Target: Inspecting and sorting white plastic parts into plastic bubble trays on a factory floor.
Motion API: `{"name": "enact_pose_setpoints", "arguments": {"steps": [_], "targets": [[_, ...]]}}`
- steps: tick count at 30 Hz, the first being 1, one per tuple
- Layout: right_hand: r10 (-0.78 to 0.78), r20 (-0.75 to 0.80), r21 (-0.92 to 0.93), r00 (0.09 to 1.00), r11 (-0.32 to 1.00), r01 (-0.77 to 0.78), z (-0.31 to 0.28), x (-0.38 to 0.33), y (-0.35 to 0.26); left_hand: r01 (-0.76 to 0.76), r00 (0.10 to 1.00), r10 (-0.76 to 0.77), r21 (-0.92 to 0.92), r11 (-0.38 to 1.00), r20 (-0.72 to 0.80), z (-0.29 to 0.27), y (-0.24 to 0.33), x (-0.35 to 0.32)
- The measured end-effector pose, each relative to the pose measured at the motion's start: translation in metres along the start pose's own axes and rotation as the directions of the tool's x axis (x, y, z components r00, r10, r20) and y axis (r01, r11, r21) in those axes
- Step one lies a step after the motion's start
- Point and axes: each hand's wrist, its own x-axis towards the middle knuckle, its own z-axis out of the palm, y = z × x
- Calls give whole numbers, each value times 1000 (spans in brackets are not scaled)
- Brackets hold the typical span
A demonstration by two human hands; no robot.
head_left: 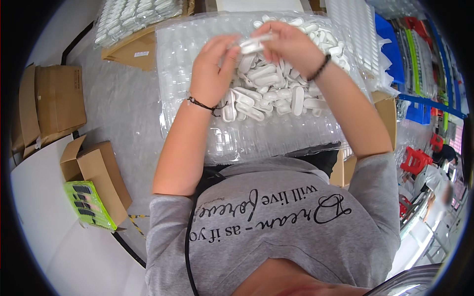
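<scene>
A pile of small white oblong plastic pieces [264,76] lies on a clear moulded plastic tray [180,69] with rows of pockets. Above the pile's far side, my right hand [291,43] pinches one white oblong piece [252,46] between thumb and fingers. Just to the left is my left hand [213,64], its thumb and fingers apart around the near end of that piece. The left fingertips are smeared by motion, and I see no firm hold there. A dark band circles each wrist.
Filled trays of white pieces [136,17] stand on a carton at the far left. More stacked white trays [353,34] rise at the far right. Cardboard boxes [101,170] and a green-edged pack [89,204] sit at left. Red stools [414,160] and another person are at right.
</scene>
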Motion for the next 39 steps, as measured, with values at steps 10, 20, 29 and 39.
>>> {"name": "enact_pose_setpoints", "arguments": {"steps": [10,20,29,39], "targets": [[360,-607,447,708,892,-69,-104,220,70,62,975,-172,566,822,144,15,-20,20],[-267,180,-590,947,741,321,-24,134,20,163,978,-156,38,986,-140,-13,-25,11],[-126,259,-799,958,529,285,22,38,15,238,954,-270,-217,947,-130,-8,-29,11],[-8,360,-754,933,586,296,21,7,4,262,961,-270,-118,958,-56,-9,-17,6]]}}
